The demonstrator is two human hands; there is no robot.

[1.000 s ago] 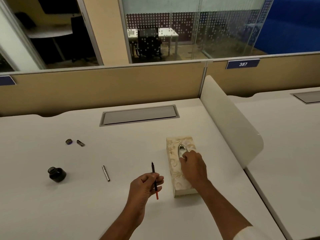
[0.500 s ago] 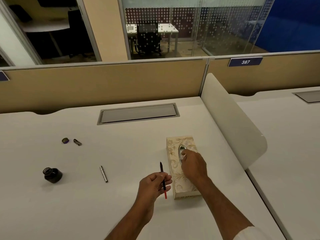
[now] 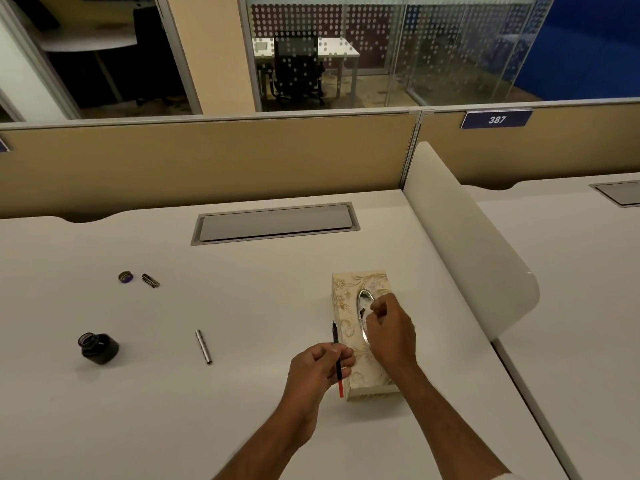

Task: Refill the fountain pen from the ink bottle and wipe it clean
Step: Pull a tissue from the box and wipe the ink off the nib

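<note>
While pen section is gripped nib-up in left hand, right hand fingers are pinched at tissue box slot. Single tissue best drawn slowly, box kept steady. Ink bottle left open, well apart.

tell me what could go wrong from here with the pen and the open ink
1. The ink bottle stands uncapped on the desk, its cap lying apart; a stray sleeve or elbow could tip it.
2. The left hand holds the bare pen right beside the tissue box; a wet tip might stain it.
3. The right hand pinches at the slot one-handed, so the light box could lift or slide.
</note>
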